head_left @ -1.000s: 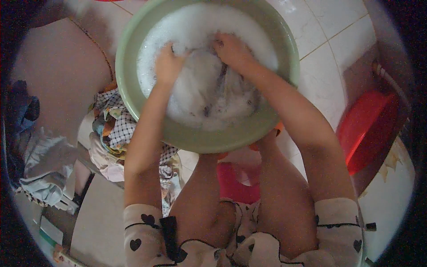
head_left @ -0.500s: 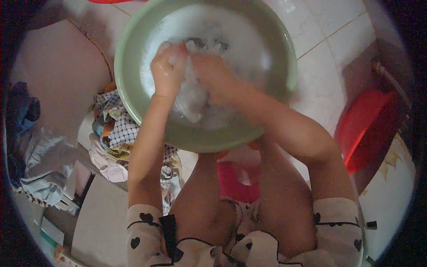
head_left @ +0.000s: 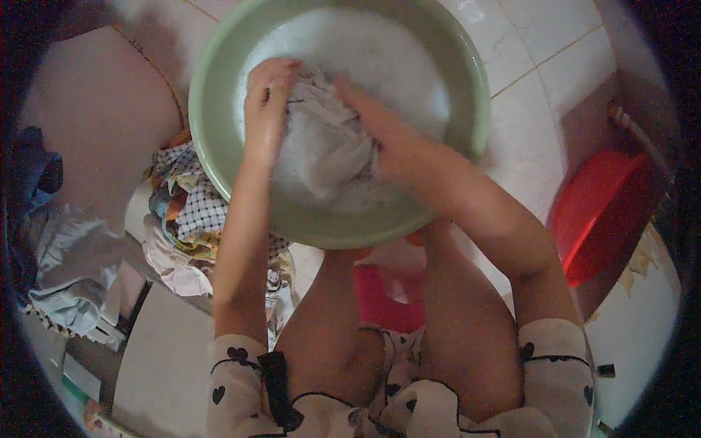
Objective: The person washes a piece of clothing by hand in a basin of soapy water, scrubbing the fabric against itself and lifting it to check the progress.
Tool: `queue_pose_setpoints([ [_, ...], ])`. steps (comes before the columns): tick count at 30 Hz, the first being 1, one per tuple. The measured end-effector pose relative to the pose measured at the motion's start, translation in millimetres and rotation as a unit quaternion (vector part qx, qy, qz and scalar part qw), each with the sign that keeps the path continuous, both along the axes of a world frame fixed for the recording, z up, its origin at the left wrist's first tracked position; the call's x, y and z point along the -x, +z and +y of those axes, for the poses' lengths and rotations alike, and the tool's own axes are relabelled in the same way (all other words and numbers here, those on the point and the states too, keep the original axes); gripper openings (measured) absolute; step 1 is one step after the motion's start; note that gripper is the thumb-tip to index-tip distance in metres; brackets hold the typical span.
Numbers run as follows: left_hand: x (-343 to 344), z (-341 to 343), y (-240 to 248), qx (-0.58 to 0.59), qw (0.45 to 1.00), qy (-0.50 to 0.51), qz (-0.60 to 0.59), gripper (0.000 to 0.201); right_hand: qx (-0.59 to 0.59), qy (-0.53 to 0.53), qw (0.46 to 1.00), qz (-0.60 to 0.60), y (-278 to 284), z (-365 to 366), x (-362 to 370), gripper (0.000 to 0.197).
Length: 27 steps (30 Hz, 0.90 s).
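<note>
A wide pale-green basin (head_left: 212,146) of sudsy water (head_left: 394,51) stands in front of my knees. Between my hands a bunched, wet, whitish-grey cloth garment (head_left: 328,150) rises out of the foam; its kind cannot be made out. My left hand (head_left: 266,102) has its fingers curled over the garment's left upper edge. On the opposite side, my right hand (head_left: 380,124) grips the cloth, slightly blurred, with some fingers hidden by the fabric.
A heap of patterned clothes (head_left: 193,212) lies left of the basin. Farther left are a grey cloth (head_left: 77,270) and dark blue clothing (head_left: 40,175). At right, a red basin (head_left: 602,215) leans on its side. Light tiles (head_left: 518,124) cover the floor.
My hands have moved apart, the right one to the right. The garment, narrow and stretched between them before, is now spread into a wider bunch higher above the suds.
</note>
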<state>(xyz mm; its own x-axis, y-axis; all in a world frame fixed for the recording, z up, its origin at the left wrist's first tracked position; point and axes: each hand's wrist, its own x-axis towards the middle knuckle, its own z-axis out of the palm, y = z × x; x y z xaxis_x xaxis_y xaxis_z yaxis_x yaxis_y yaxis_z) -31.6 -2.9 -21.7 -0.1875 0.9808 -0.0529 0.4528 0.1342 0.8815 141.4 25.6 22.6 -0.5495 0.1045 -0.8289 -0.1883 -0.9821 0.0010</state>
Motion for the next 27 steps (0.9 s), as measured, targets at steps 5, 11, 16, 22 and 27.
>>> queue_pose_setpoints([
  [5,5.3,-58.9,27.2,0.146,0.961,0.159,-0.176,0.039,-0.168,0.007,0.986,0.019,-1.5,9.8,-43.4,0.044],
  [11,-31.2,-101.1,70.8,0.377,0.914,-0.09,0.119,0.033,-0.26,0.395,0.878,-0.079,3.0,9.2,-67.7,0.049],
  [16,-28.8,-114.8,59.8,0.288,0.952,-0.066,0.075,0.032,-0.223,0.236,0.946,0.016,48.3,-4.6,-55.9,0.046],
  [22,-7.5,-116.6,109.5,0.174,0.879,0.248,-0.369,0.048,-0.118,0.167,0.973,0.107,92.3,-2.5,-65.1,0.057],
  [27,25.0,-132.5,148.5,0.151,0.874,0.233,-0.399,0.072,-0.101,0.122,0.977,0.144,105.1,-25.0,-78.7,0.058],
])
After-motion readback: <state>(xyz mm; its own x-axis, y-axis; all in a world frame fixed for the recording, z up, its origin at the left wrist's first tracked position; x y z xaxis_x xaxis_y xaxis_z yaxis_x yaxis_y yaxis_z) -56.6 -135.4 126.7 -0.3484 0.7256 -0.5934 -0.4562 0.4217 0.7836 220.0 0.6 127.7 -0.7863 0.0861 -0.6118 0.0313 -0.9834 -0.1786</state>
